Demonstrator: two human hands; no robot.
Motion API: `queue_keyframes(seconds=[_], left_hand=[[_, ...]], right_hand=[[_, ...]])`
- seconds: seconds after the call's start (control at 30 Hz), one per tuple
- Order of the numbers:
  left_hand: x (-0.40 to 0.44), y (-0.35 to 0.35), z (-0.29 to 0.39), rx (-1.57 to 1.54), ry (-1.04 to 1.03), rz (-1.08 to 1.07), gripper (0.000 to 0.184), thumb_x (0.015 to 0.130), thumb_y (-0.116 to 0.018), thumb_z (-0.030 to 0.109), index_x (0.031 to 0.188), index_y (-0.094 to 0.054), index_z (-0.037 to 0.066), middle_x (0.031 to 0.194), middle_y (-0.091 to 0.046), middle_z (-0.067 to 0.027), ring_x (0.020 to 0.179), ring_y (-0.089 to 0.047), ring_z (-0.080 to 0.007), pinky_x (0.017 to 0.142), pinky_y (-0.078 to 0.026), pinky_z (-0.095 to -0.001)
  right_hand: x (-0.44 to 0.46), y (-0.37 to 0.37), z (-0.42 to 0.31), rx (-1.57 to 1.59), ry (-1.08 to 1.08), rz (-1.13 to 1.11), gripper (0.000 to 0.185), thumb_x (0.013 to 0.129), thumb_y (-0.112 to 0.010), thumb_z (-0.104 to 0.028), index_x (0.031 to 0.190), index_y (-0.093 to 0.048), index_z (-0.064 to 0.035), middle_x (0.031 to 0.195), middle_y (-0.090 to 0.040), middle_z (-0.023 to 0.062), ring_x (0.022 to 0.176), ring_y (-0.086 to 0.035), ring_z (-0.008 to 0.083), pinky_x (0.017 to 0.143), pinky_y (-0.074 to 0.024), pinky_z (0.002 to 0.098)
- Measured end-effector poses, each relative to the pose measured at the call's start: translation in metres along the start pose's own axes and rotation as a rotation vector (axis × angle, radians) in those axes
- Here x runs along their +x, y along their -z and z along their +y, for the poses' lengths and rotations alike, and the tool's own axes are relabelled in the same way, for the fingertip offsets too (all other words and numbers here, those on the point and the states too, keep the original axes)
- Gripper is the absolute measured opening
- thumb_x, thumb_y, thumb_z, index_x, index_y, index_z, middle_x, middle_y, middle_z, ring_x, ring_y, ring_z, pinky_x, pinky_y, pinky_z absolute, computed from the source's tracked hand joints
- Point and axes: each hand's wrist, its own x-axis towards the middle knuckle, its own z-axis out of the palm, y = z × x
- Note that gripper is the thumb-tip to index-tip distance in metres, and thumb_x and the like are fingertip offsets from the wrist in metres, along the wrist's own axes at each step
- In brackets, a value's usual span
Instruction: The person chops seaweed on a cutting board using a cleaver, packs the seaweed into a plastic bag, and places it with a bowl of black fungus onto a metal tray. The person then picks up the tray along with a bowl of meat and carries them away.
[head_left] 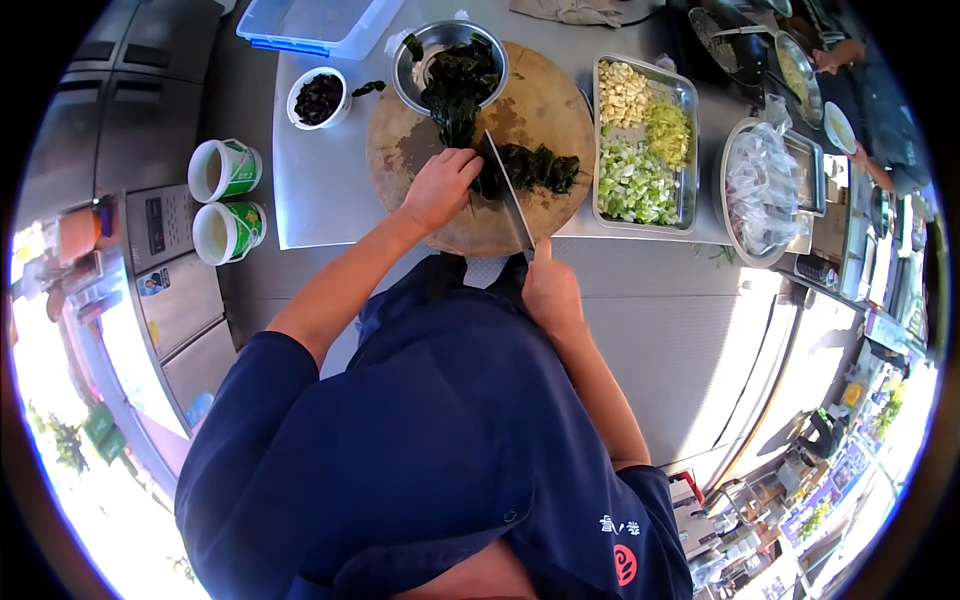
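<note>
A round wooden chopping board (420,140) carries dark green, seaweed-like leaves (455,118) that hang over from a steel bowl (402,75). My left hand (440,190) presses these leaves to the board, fingers curled, close to the blade. In my right hand (553,295) is the handle of a kitchen knife (512,200); its broad blade slants across the board, with the edge among the leaves. To the right of the blade lies a row of cut dark green pieces (545,168). My left fingertips and the leaf under them are partly hidden.
A steel tray (598,190) of chopped pale and green vegetables stands right of the board. Beyond it is a basin with plastic bags (765,185). A white tub (320,98) and a clear plastic box (320,25) sit left. Another person's arm (880,175) reaches in far right.
</note>
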Motion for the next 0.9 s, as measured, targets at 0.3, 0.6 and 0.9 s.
queue_keyframes(seconds=[0.3, 0.6, 0.9], left_hand=[[0.021, 0.011, 0.002, 0.179, 0.137, -0.328, 0.028, 0.074, -0.066, 0.004, 0.101, -0.071, 0.004, 0.112, -0.065, -0.0093, 0.114, -0.057, -0.0278, 0.094, -0.048, -0.0410], [0.041, 0.083, -0.005, -0.485, 0.501, 0.206, 0.036, 0.084, -0.063, -0.002, 0.119, -0.070, 0.002, 0.099, -0.075, -0.0174, 0.084, -0.073, -0.0239, 0.078, -0.055, -0.0341], [0.087, 0.195, 0.016, -1.075, 0.275, 0.499, 0.029, 0.098, -0.057, -0.005, 0.126, -0.064, -0.003, 0.115, -0.074, -0.0157, 0.108, -0.070, -0.0225, 0.099, -0.054, -0.0351]], right_hand=[[-0.013, 0.018, 0.038, 0.056, -0.034, 0.108, 0.026, 0.096, -0.059, -0.013, 0.118, -0.052, -0.0017, 0.076, -0.066, 0.0294, 0.075, -0.065, 0.0502, 0.067, -0.0509, 0.0594], [-0.006, 0.032, 0.055, 0.181, 0.054, 0.097, 0.032, 0.093, -0.060, -0.012, 0.122, -0.052, -0.0004, 0.080, -0.066, 0.0304, 0.077, -0.065, 0.0512, 0.069, -0.0500, 0.0595], [0.001, 0.041, 0.059, 0.208, 0.039, 0.067, 0.031, 0.096, -0.059, -0.011, 0.123, -0.054, 0.0017, 0.092, -0.069, 0.0295, 0.089, -0.066, 0.0494, 0.074, -0.0521, 0.0514]])
